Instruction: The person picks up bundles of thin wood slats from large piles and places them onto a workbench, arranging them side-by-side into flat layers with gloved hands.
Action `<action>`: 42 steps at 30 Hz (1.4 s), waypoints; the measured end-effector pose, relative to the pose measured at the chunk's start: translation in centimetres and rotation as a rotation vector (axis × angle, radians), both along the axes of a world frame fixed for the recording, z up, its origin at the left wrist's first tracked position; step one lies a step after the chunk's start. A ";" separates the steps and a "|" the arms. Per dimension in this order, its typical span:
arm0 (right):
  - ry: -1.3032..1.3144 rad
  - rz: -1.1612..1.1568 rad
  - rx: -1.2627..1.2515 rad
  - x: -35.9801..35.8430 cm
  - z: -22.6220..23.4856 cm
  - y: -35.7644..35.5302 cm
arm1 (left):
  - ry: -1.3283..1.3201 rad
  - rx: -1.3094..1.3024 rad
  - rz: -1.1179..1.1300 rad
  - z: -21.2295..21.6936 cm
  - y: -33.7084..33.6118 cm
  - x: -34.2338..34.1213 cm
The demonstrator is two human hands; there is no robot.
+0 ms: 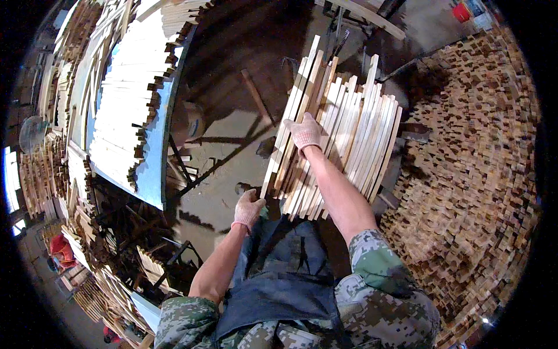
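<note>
A bundle of long, pale wooden strips (354, 142) lies side by side in front of me, with uneven ends. My right hand (305, 132), in a light knit glove, is on top of its left part. The thumb reaches left and the fingers curl over strips there, their tips partly hidden. My left hand (248, 210), gloved likewise, is low beside the near left end of the bundle. Its fingers are curled, close to the end of the leftmost strip; whatever is in them cannot be made out. A dark apron (279, 262) hangs below the hands.
A large stack of wooden pieces (465, 174), cut ends showing, rises at the right. On the left, a blue-edged table (157, 157) bears many pale strips. Dark metal bars (224, 139) stand near the floor between. A red container (461, 13) is at the far right.
</note>
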State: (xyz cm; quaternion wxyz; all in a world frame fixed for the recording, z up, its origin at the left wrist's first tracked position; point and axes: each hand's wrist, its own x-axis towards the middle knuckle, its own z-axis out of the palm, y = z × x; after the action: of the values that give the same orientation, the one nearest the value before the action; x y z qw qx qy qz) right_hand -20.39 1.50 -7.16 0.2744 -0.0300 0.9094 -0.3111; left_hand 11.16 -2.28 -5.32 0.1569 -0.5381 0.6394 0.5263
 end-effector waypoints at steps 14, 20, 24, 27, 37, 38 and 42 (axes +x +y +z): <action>-0.626 -0.352 -0.729 0.7 -1.7 7.9 | 0.299 0.176 0.221 6.7 2.6 -6.3; -0.911 -0.554 -1.101 6.3 3.3 12.4 | 0.174 0.062 -0.420 11.0 6.1 -9.9; -1.006 -0.588 -1.295 8.6 1.8 13.2 | 0.159 -0.182 -0.414 10.6 8.6 -9.3; -0.954 -0.737 -1.232 9.7 0.7 12.6 | 0.256 -0.268 -0.369 9.7 8.8 -8.4; -0.800 -0.715 -1.053 9.7 -2.2 12.7 | 0.436 0.084 -0.230 8.3 6.2 -5.8; -0.816 -0.696 -1.045 9.6 -2.7 13.1 | 0.433 0.103 -0.234 8.3 6.1 -5.7; -0.833 -0.746 -1.031 9.2 -3.8 13.5 | 0.438 0.171 -0.257 7.8 5.3 -5.3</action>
State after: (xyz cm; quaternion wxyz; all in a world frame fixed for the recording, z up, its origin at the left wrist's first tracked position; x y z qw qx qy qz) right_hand -11.21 15.01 -10.95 0.4229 0.2748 0.4199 -0.7545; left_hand 5.87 3.05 2.43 0.1254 -0.3106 0.6745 0.6579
